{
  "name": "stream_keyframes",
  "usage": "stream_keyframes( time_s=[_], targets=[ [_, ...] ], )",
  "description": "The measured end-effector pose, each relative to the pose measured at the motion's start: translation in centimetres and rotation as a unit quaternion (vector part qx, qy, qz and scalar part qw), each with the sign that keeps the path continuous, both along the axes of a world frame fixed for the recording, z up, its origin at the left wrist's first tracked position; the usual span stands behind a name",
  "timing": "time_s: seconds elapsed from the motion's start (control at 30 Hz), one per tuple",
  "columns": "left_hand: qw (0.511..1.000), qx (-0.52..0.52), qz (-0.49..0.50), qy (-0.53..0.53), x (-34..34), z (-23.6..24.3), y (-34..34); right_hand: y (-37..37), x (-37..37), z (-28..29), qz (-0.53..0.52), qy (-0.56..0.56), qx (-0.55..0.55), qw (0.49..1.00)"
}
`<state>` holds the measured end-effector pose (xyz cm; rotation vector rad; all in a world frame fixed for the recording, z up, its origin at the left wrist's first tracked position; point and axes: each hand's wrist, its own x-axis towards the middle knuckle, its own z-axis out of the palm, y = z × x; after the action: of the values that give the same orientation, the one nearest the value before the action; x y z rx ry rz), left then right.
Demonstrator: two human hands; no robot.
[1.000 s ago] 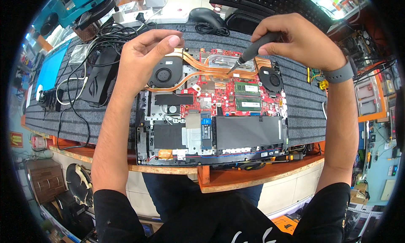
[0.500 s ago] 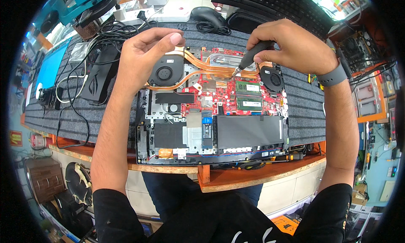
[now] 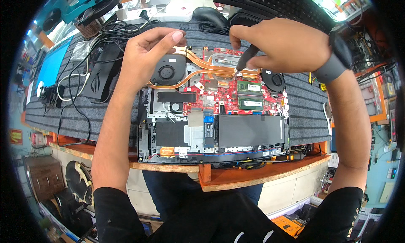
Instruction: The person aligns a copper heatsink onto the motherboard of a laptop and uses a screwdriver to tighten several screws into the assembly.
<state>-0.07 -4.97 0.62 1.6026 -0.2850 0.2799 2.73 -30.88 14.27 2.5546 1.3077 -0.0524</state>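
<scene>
An opened laptop lies before me, its red circuit board (image 3: 196,100) and black battery (image 3: 251,131) exposed. My right hand (image 3: 282,47) grips a dark screwdriver (image 3: 246,60) tilted down to the left. The tool's tip meets the copper heat pipes (image 3: 206,66) near the middle of the board. My left hand (image 3: 149,53) hovers over the left fan (image 3: 167,74), fingers curled and thumb close to the forefinger; anything between them is too small to make out. A second fan (image 3: 274,80) sits below my right wrist. Two memory sticks (image 3: 249,86) lie beneath the pipes.
A black power adapter (image 3: 103,76) and tangled cables (image 3: 105,36) lie left on the grey striped mat (image 3: 306,116). Behind the laptop are a mouse (image 3: 209,17) and a black keyboard (image 3: 274,6). An open orange drawer (image 3: 240,177) with tools juts out at the front edge.
My right hand has turned over the screwdriver, its wrist rolling and its forearm swinging outward to the right. The screwdriver stands at nearly the same spot. My left hand has hardly moved.
</scene>
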Motion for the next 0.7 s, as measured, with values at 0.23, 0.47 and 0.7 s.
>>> stream_keyframes(
  time_s=[0.23,0.47,0.7],
  targets=[
    [0.972,0.195,0.115,-0.068,2.6,0.5,2.0,-0.3,0.3,-0.5,0.006,-0.021,-0.003,1.000],
    [0.805,0.577,0.061,-0.126,8.6,-0.5,1.1,0.8,0.3,-0.1,-0.012,-0.013,-0.023,1.000],
    [0.772,0.631,0.046,-0.057,10.4,-1.7,0.1,0.3,0.9,0.3,-0.034,0.029,-0.044,0.998]
  ],
)
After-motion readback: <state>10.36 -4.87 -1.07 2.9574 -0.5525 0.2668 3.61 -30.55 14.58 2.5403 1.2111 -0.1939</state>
